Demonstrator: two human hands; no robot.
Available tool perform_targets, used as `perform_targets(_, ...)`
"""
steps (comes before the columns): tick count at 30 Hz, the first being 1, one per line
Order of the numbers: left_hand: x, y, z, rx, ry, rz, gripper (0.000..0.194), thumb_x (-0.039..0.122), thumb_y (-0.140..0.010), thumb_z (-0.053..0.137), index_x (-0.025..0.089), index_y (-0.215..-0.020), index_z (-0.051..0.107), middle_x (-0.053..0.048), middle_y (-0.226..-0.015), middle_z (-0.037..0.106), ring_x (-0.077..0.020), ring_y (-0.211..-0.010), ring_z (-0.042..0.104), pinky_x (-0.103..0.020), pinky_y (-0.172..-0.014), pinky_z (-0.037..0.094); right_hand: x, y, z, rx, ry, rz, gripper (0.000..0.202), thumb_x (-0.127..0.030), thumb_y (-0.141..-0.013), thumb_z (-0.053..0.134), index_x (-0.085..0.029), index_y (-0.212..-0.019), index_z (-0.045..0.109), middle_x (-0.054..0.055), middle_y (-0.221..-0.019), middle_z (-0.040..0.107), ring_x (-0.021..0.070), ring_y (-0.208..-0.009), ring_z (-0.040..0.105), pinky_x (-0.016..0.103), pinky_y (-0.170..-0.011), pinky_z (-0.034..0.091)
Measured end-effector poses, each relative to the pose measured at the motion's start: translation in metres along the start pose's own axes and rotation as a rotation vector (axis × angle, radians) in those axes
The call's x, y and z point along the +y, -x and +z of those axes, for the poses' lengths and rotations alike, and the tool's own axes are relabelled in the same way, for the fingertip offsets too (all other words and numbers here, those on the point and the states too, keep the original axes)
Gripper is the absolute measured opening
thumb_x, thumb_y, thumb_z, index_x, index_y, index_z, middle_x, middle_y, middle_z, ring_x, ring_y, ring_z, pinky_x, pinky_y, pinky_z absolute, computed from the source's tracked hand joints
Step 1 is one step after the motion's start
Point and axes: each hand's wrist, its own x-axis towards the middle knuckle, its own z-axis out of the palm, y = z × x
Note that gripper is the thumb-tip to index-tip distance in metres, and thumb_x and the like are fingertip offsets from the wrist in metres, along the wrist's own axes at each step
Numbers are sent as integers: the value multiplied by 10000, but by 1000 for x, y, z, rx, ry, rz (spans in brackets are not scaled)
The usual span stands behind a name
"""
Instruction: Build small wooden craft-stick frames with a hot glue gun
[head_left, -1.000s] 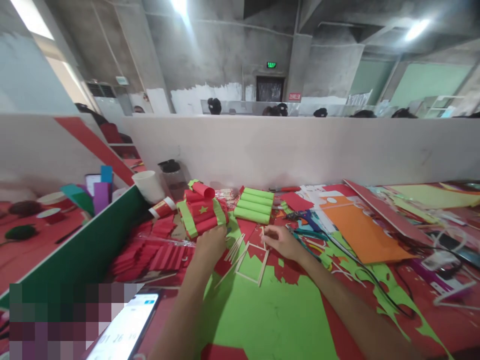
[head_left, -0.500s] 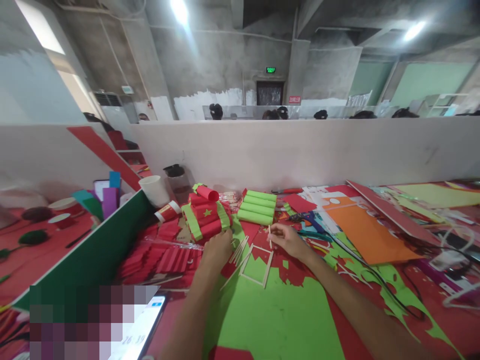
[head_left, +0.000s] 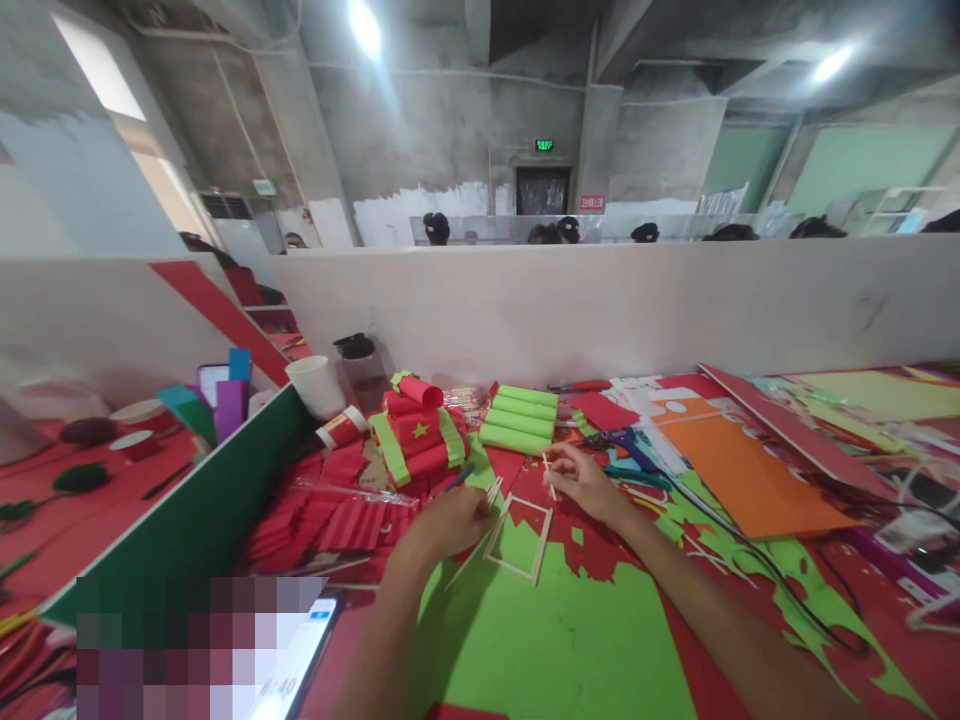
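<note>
Pinch the thin stick (head_left: 546,461) lightly in the right hand (head_left: 583,484), clear of the stick frame (head_left: 543,545) between the bench's (head_left: 347,650) near and far edges; the left hand (head_left: 459,522) meets loose sticks (head_left: 496,487), grasp indeterminable.

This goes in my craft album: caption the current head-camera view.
Right hand holding a thin wooden stick above a four-sided stick frame.

The pale, four-sided stick frame (head_left: 537,562) lies flat, mostly on green paper (head_left: 559,640). A short stick (head_left: 550,474) is nearly upright in the right hand (head_left: 583,482).
</note>
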Motion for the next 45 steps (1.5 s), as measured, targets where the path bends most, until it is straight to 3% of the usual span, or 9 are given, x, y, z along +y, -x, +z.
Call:
perform_targets(8, 2, -5, 12, 8, 84, -20, 194, 316, -801, 565, 201, -657, 627, -48, -632, 649, -187, -555, 577, -260, -534, 365, -2, 3, 5, -17, -58, 16, 346, -342, -825, 687, -224, -1116, 543, -21, -776, 670, 144, -614, 643, 288, -634, 506)
perform_targets(12, 5, -4, 6, 86, 150, -9, 196, 328, -829, 520, 197, -704, 595, -34, -659, 615, -170, -564, 532, -256, -539, 345, -2, 2, 4, -1, -60, 31, 333, -351, -811, 707, -202, -1075, 568, 1, -790, 698, 148, -624, 649, 297, -650, 521)
perform_targets(17, 18, -7, 0, 217, 469, 174, 253, 365, -919, 419, 205, -748, 517, 17, -693, 529, -143, -625, 476, -239, -582, 362, -13, 5, 10, 2, -142, 59, 277, -372, -766, 753, -181, -922, 626, 2, -768, 690, 146, -632, 647, 295, -655, 537)
perform_targets(22, 41, -16, 11, 204, 781, 299, 235, 404, -903, 520, 189, -814, 551, 24, -709, 550, -127, -637, 501, -231, -601, 398, -29, 12, 22, 2, -250, 98, 275, -386, -737, 784, -186, -888, 670, -5, -805, 675, 147, -687, 651, 297, -687, 561)
perform_targets(28, 51, -22, 23, 271, 1012, 261, 258, 422, -822, 649, 172, -788, 597, 21, -667, 588, -124, -607, 537, -231, -593, 436, -29, 11, 28, 40, -336, 98, 295, -398, -710, 808, -194, -897, 705, 17, -878, 697, 168, -768, 662, 313, -738, 572)
perform_targets(37, 54, -24, 27, 384, 899, 219, 209, 365, -787, 675, 166, -746, 626, 9, -672, 632, -126, -603, 549, -229, -591, 429, -22, 9, 26, 92, -362, 75, 305, -430, -697, 817, -182, -851, 730, 27, -834, 700, 185, -776, 670, 319, -738, 575)
perform_targets(45, 57, -24, 29, 390, 944, 178, 257, 421, -775, 676, 171, -765, 617, 7, -655, 636, -131, -575, 573, -228, -543, 462, -22, 10, 26, 41, -379, 116, 313, -408, -696, 827, -169, -881, 745, 35, -851, 708, 144, -717, 663, 296, -723, 584)
